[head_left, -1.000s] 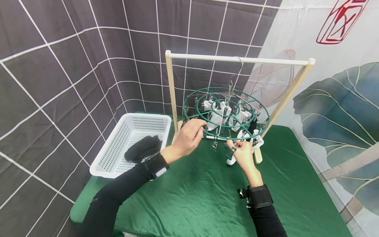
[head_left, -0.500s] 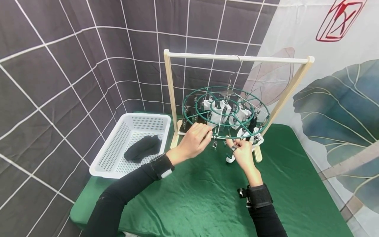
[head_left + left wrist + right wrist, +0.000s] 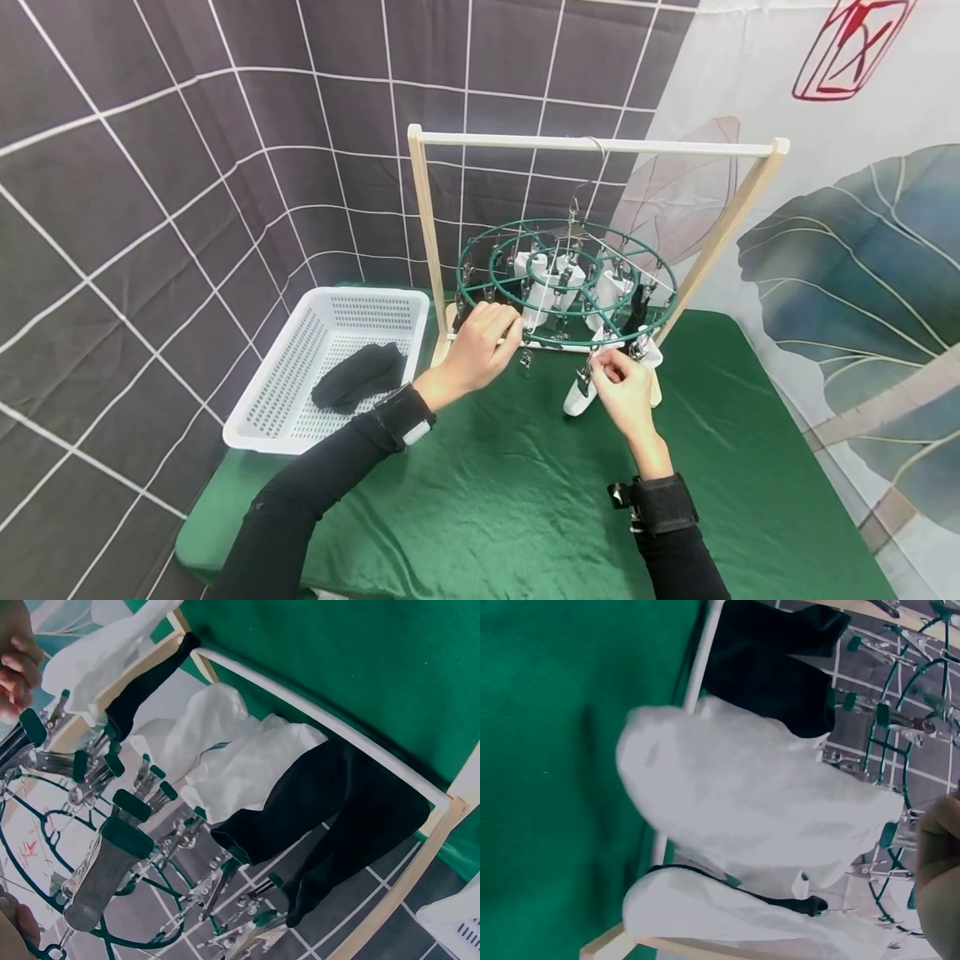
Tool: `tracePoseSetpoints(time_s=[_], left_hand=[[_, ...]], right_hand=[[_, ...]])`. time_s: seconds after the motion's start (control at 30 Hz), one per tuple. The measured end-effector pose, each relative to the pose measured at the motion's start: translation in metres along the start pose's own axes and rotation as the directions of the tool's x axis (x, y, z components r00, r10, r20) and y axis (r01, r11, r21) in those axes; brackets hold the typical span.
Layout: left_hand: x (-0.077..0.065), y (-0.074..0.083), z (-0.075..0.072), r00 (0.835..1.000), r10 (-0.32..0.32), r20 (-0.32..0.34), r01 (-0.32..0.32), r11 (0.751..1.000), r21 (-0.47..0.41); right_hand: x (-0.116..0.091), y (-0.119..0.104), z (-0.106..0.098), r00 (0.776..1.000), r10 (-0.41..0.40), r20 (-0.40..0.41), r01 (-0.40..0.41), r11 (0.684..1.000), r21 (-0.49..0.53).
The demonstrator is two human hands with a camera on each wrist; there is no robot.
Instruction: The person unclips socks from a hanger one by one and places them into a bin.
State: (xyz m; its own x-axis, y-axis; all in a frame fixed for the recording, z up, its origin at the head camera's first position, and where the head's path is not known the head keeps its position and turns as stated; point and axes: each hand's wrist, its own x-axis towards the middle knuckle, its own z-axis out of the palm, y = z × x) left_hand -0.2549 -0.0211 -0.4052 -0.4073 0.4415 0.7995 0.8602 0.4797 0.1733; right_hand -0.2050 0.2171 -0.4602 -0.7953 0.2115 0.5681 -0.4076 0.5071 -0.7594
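A round green clip hanger (image 3: 566,337) with metal clips hangs by its hook. White socks (image 3: 606,293) and dark socks (image 3: 315,795) dangle from it. At its left front edge, my left hand (image 3: 480,346) holds the rim with curled fingers; part of that hand shows at the corner of the left wrist view. My right hand (image 3: 626,390) is at the front right, thumb and index finger pinching at a clip (image 3: 584,379). A white sock (image 3: 579,400) hangs below this clip. In the right wrist view a large white sock (image 3: 735,787) fills the middle.
A wooden rack with a white top bar (image 3: 525,143) carries the hanger. To the left, a white perforated basket (image 3: 251,417) holds a dark cloth item (image 3: 360,377). A green cloth (image 3: 487,500) covers the table; a dark grid curtain (image 3: 330,117) hangs behind.
My left hand shifted right along the rim, then slightly back. My right hand turned and its wrist moved slightly right, and more of the white sock beside it shows.
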Motion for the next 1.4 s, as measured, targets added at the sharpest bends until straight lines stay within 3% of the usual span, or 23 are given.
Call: tracePoseSetpoints(time_s=[0.1, 0.2, 0.37, 0.53, 0.67, 0.77, 0.83, 1.0, 1.13, 1.3, 1.4], left_hand=[[0.000, -0.003, -0.002, 1.000, -0.007, -0.012, 0.007, 1.000, -0.002], [0.001, -0.006, -0.003, 1.000, -0.012, -0.028, 0.012, 1.000, -0.007], [0.002, -0.013, -0.006, 0.998, -0.033, -0.052, 0.032, 0.999, -0.022], [0.003, -0.020, -0.009, 0.995, -0.063, -0.078, 0.061, 0.998, -0.027], [0.003, -0.028, -0.011, 0.995, -0.080, -0.063, 0.076, 0.995, -0.063], [0.004, -0.034, -0.012, 0.995, -0.089, -0.041, 0.084, 0.990, -0.113], [0.004, -0.036, -0.014, 0.995, -0.096, -0.029, 0.091, 0.986, -0.141], [0.006, -0.041, -0.017, 0.994, -0.108, -0.018, 0.103, 0.981, -0.166], [0.008, -0.041, -0.018, 0.993, -0.107, -0.054, 0.097, 0.982, -0.163], [0.012, -0.038, -0.015, 0.983, -0.081, -0.165, 0.060, 0.990, -0.128], [0.015, -0.033, -0.012, 0.965, -0.007, -0.261, -0.013, 0.997, -0.076]], right_hand=[[-0.002, 0.002, -0.004, 0.987, -0.044, -0.155, 0.051, 0.998, 0.044], [-0.001, 0.005, -0.009, 0.954, -0.025, -0.299, 0.059, 0.993, 0.103], [-0.001, 0.008, -0.018, 0.926, 0.062, -0.372, -0.003, 0.987, 0.159], [0.004, 0.012, -0.021, 0.952, 0.100, -0.291, -0.088, 0.995, 0.051], [0.015, 0.013, -0.022, 0.991, 0.127, -0.030, -0.129, 0.989, -0.066], [0.024, 0.011, -0.020, 0.978, 0.124, 0.171, -0.099, 0.984, -0.147], [0.028, 0.007, -0.016, 0.966, 0.115, 0.233, -0.077, 0.983, -0.169], [0.033, -0.004, -0.010, 0.968, 0.100, 0.230, -0.054, 0.978, -0.200], [0.033, -0.008, -0.008, 0.968, 0.128, 0.217, -0.076, 0.970, -0.230], [0.031, -0.008, -0.007, 0.965, 0.165, 0.206, -0.115, 0.965, -0.235], [0.030, -0.009, -0.008, 0.960, 0.184, 0.213, -0.132, 0.963, -0.235]])
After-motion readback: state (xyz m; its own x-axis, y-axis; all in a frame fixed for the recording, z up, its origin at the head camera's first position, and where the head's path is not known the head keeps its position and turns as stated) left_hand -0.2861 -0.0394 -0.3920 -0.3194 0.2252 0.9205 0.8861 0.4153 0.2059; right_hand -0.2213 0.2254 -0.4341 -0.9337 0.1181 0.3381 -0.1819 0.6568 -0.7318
